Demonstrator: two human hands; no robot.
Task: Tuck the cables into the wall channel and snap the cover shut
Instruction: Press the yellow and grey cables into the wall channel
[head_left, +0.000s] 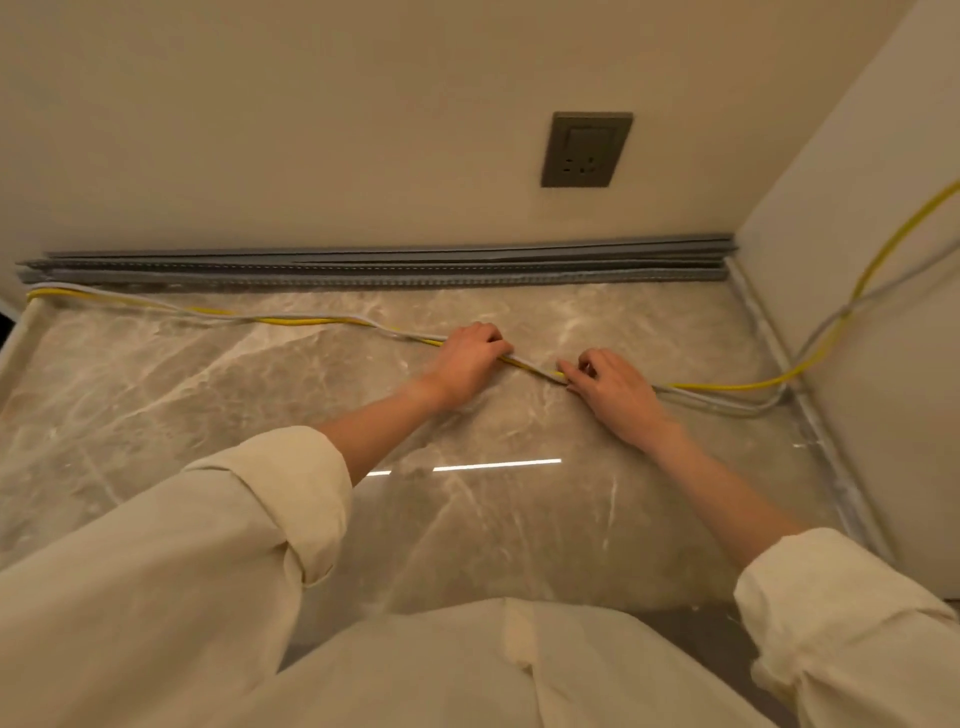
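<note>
Mid-frame: left hand (470, 361) and right hand (615, 392), fingers curled, pinching thin yellow and grey cables (311, 319) on glossy marble floor (208, 405). Above: grey slotted plastic wall channel (374, 270), cover open, holding no cables.

A finished corner of an indoor room, seemingly a home or flat under fit-out; cream-painted walls (311, 130) meet at the far right corner of a polished marble-patterned floor (208, 415); a grey wall socket (586, 149) sits low on the back wall; grey cable channel (374, 270) runs along the floor's far edge at the wall's foot; yellow and grey cables (311, 319) trail loose across the glossy tiles, which reflect a strip light (496, 465).
</note>
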